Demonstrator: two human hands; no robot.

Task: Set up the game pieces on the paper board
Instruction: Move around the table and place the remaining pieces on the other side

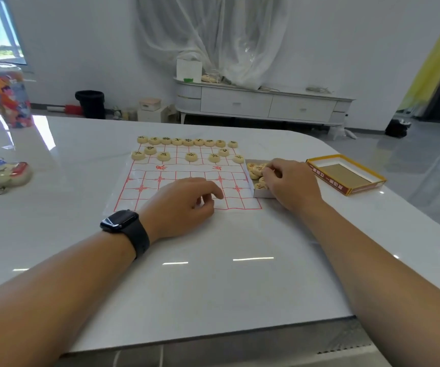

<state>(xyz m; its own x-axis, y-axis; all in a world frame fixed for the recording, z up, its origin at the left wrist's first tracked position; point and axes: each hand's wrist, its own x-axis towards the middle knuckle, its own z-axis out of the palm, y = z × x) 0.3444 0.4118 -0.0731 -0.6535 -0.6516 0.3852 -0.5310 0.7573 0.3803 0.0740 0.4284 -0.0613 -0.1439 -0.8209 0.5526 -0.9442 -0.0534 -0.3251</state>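
Note:
A white paper board (160,181) with a red grid lies on the white table. Several round cream pieces (188,141) with black characters stand in rows on its far half. Just right of the board sits a small white box (262,193) holding several loose pieces (256,169). My right hand (287,181) reaches into that box, its fingers curled over the pieces; what they hold is hidden. My left hand (184,205) rests on the board's near half with fingers loosely curled and nothing in them. A black watch is on that wrist.
A yellow-rimmed box lid (346,174) lies at the right near the table's edge. Keys and a small pouch (7,173) lie at the left. A colourful cylinder (10,99) stands at the far left corner. The table's near edge (213,337) runs below my forearms.

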